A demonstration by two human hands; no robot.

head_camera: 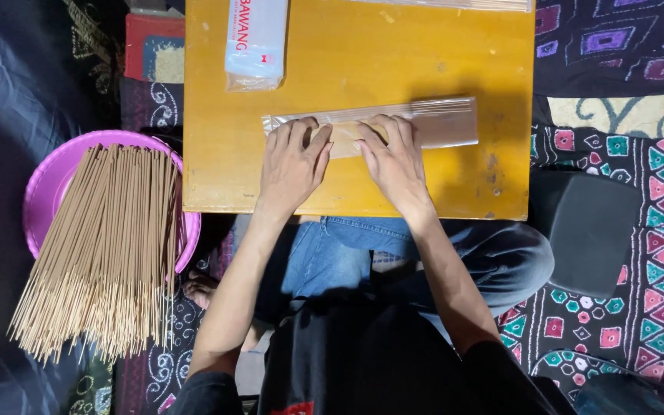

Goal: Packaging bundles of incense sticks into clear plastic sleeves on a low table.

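A long clear plastic sleeve (443, 121) holding thin brown incense sticks lies across the low yellow wooden table (363, 69). My left hand (292, 165) presses flat on the sleeve's left part, fingers spread. My right hand (395, 160) rests palm down on the sleeve's middle, fingers pointing toward the left hand. Both hands lie on top of the packet; the part under them is hidden.
A pink round basin (51, 180) at the left carries a big bundle of loose incense sticks (105, 246). A stack of clear plastic bags (255, 38) lies at the table's far edge. A dark cushion (589, 230) sits right, on patterned cloth (616, 46). My crossed legs are under the table's near edge.
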